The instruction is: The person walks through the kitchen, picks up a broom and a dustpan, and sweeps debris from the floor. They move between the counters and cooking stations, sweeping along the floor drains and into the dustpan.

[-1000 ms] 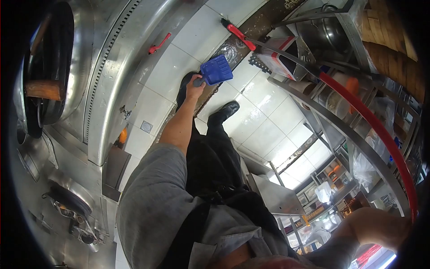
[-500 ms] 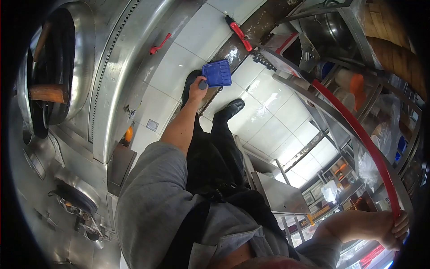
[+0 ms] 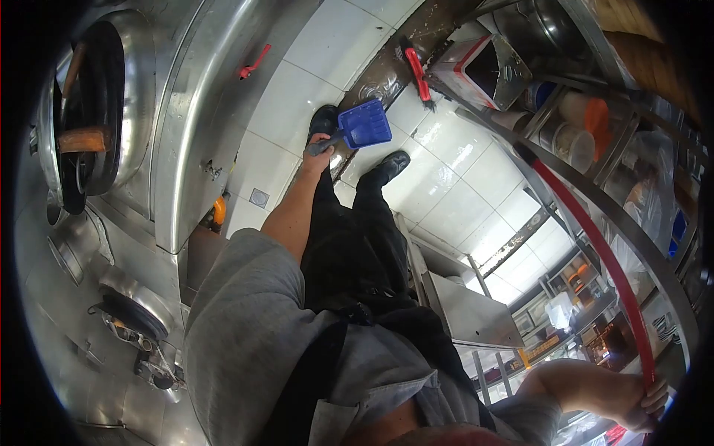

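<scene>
My left hand (image 3: 319, 146) is closed round the dark handle of a blue dustpan (image 3: 366, 125), which is low over the floor beside my shoes. At the lower right, my right hand (image 3: 645, 403) grips a long red pole (image 3: 606, 245) near its end. The pole slants up and left past the metal rack towards a narrow red broom head (image 3: 418, 74) with dark bristles, to the right of the dustpan. The broom head is at a dark, wet strip of floor (image 3: 383, 65).
Left are a steel counter (image 3: 195, 126) and a wok (image 3: 104, 111). A red lever (image 3: 255, 62) sticks out from the counter. Right stand a metal rack (image 3: 632, 215) with tubs and bags, and a white-and-red square container (image 3: 465, 70). White floor tiles (image 3: 446, 175) surround my shoes (image 3: 387, 168).
The dustpan has tilted, so its handle now shows pointing down-left. The broom head has shifted slightly right and down in the view. My right hand and the pole's end are lower.
</scene>
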Motion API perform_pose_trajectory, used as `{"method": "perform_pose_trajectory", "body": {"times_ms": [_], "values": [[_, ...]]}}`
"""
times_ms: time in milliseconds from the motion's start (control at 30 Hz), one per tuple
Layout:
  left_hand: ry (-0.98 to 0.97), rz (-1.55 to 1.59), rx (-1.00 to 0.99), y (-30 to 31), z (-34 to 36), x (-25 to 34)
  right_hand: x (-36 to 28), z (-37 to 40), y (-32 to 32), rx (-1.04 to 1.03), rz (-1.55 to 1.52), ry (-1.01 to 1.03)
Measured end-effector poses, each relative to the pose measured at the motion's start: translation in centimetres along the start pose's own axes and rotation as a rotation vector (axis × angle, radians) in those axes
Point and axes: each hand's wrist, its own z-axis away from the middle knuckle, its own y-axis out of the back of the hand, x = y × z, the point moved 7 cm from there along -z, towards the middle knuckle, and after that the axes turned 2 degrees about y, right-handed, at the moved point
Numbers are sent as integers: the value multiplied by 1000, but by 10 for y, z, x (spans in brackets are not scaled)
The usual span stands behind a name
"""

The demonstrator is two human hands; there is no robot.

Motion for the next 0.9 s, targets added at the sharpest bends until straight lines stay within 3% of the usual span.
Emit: {"method": "perform_pose_trajectory", "body": {"times_ms": [233, 267, 333, 400, 467, 533, 600, 700, 767, 900], "values": [[33, -96, -31, -17, 29, 8, 24, 48, 3, 46, 260, -68], [38, -76, -39, -21, 32, 2, 27, 52, 4, 51, 258, -69], [22, -63, -17, -24, 35, -1, 29, 58, 2, 32, -27, -36], [107, -107, 23, -22, 42, 4, 34, 87, -20, 129, 112, 72], [124, -105, 81, -19, 47, 36, 66, 107, -32, -65, -2, -275], [138, -96, 147, -18, 41, 47, 54, 107, -39, -53, 122, -185], [199, -52, 191, -21, 25, 42, 45, 94, -53, -220, -119, -198], [238, -84, 138, -36, -6, 50, 29, 76, -76, -217, -129, -162], [201, -142, 135, -49, -35, 50, 27, 71, -93, -374, -336, -206], [145, -168, 183, -77, -83, 65, 43, 105, -155, -522, -371, -103]]}}
